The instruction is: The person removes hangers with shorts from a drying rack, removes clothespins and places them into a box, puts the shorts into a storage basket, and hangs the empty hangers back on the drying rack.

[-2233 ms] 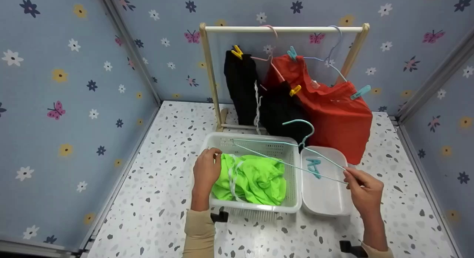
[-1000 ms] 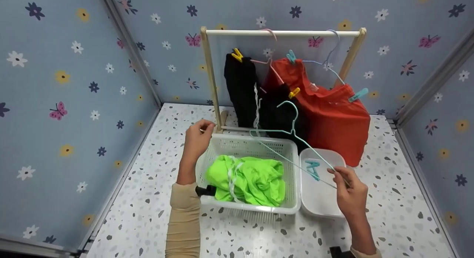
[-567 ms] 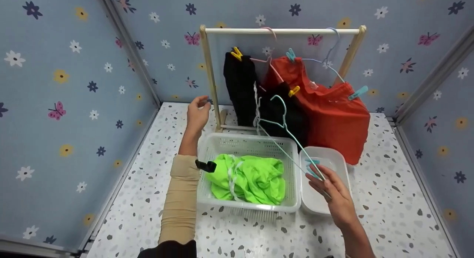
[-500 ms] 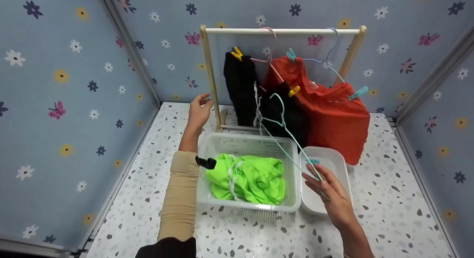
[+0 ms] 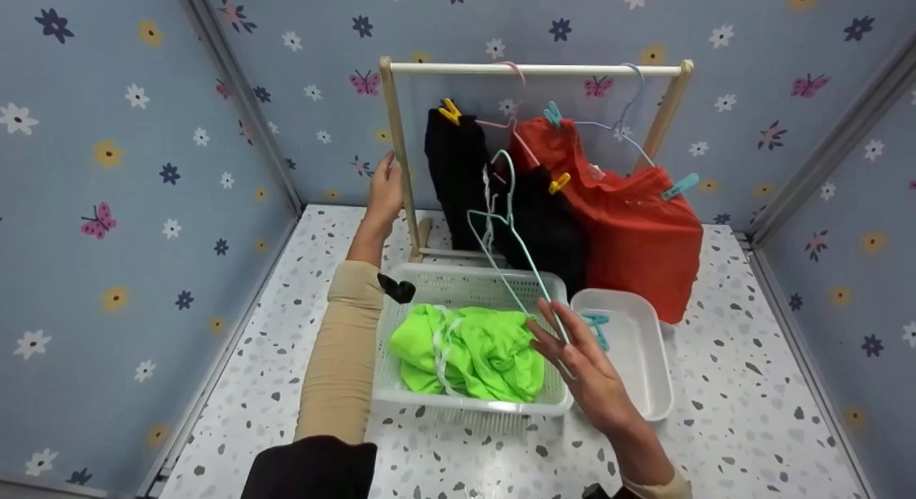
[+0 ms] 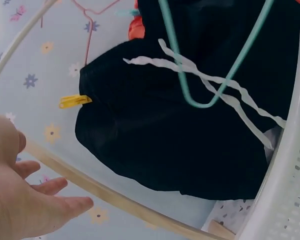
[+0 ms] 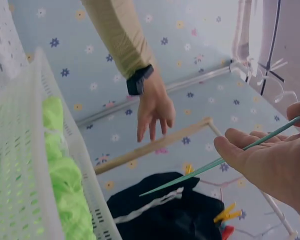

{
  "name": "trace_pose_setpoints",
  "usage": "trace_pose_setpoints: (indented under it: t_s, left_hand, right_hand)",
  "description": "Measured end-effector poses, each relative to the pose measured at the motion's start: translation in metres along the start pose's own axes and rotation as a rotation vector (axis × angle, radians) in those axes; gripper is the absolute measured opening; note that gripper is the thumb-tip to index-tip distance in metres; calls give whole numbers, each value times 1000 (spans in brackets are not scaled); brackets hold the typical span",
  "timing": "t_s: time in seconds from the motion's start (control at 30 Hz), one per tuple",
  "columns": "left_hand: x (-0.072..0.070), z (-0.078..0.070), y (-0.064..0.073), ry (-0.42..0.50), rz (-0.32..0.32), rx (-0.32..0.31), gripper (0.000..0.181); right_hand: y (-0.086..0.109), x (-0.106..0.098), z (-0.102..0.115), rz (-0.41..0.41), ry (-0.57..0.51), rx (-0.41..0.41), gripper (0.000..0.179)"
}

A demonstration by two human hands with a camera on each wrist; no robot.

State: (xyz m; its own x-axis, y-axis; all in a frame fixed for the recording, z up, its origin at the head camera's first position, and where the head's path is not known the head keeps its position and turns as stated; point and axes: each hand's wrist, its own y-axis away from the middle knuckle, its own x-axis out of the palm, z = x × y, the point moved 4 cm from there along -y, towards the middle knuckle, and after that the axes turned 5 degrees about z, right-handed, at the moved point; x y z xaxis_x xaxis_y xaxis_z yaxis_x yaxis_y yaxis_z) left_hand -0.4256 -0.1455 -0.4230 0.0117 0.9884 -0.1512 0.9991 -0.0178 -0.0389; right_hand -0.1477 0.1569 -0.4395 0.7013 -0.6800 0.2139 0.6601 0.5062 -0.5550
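The left hand (image 5: 386, 191), fingers (image 6: 72, 205) loosely extended, is held beside the rack post (image 5: 395, 119) at 11 o'clock of the basket (image 5: 472, 406), while the mint hanger (image 5: 530, 263), apparently being readied above it, is pinched by the right hand (image 5: 590, 377) at 3 o'clock, a steady hold seemingly called for next.

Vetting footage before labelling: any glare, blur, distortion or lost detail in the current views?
Head: even light, slight sheen on the table near bottom centre; the hanger reads clearly. Left wrist: rack post bows, probably lens distortion; black clothing loses most fold detail. Right wrist: upper right corner pale and washed out; nearby basket wall looks soft.
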Motion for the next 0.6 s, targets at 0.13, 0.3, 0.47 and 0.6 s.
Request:
trace_pose_setpoints:
  t_s: [0.13,0.3,0.47,0.6]
  left_hand:
    - [0,-2,-11,-12,22,7,56]
    - [-5,-4,-26,-22,45,71,57]
    - [-8,-9,-38,24,69,146,57]
    - [-9,-11,-44,-30,79,151,54]
  right_hand:
    - [-18,5,-1,8,42,-21,49]
    - [-41,8,2,19,77,-46,51]
    - [-64,12,4,16,119,-32,55]
    - [-86,14,2,18,156,-35,57]
